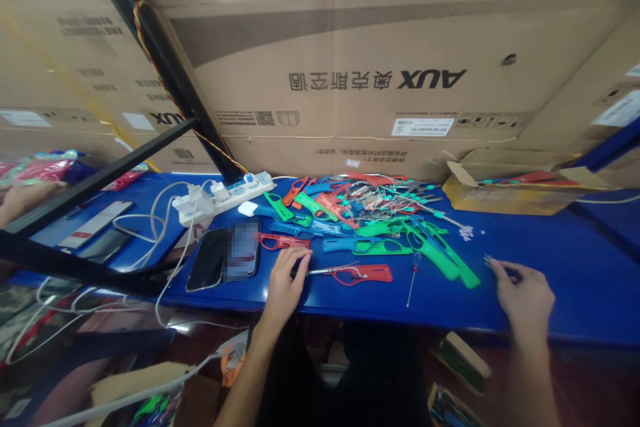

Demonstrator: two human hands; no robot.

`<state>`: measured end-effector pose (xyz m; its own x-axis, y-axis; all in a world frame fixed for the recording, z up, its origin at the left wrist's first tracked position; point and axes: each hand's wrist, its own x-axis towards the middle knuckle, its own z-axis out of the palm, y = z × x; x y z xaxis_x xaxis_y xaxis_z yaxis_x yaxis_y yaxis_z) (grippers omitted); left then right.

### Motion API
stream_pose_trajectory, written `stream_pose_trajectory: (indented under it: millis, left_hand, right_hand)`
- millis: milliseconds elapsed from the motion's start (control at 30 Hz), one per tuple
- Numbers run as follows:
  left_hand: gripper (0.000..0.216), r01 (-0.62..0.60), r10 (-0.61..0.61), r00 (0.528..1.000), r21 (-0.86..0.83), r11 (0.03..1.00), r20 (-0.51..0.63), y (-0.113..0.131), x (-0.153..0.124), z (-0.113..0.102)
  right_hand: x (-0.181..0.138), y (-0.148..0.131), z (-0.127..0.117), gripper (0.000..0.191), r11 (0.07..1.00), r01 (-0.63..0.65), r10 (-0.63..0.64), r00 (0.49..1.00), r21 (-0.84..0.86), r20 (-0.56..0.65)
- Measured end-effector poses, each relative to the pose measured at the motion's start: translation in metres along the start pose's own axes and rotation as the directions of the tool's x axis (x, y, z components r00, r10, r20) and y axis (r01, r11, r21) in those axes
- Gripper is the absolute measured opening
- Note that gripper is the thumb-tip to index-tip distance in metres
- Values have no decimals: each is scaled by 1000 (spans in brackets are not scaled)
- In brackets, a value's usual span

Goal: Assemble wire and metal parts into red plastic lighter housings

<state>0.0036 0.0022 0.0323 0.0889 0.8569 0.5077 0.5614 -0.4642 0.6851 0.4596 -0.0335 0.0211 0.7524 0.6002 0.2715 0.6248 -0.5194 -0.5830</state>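
My left hand [286, 278] rests on the blue table [575, 267], fingers curled over the near end of a red plastic handle piece [363, 273] with a metal rod. My right hand [523, 293] hovers at the table's front right, fingertips pinched on a few tiny pale parts I cannot make out. Between the hands lie a small screwdriver [413, 277] and long green plastic pieces [440, 255]. Behind them is a pile of red, blue and green plastic pieces [350, 213].
Two phones [225, 257] lie left of my left hand, with a white power strip [225, 195] and cables behind. A shallow cardboard tray [510, 193] sits at back right. Large cardboard boxes [380, 60] wall the back. Another person's hand [23, 200] shows far left.
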Motion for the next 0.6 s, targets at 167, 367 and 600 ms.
stream_pose_trajectory:
  millis: [167,367,600]
  left_hand:
    - [16,-7,7,1000,3,1000,-13,0,0,0]
    - [17,-31,32,999,42,999,-20,3,4,0]
    - [17,-145,109,971,161,976,215,40,94,58]
  right_hand:
    - [-1,5,3,39,1000,19,-19,1000,0,-6]
    - [-3,9,6,46,999,40,-40,999,-7,-5]
    - [-4,8,4,44,999,35,-35,999,-5,3]
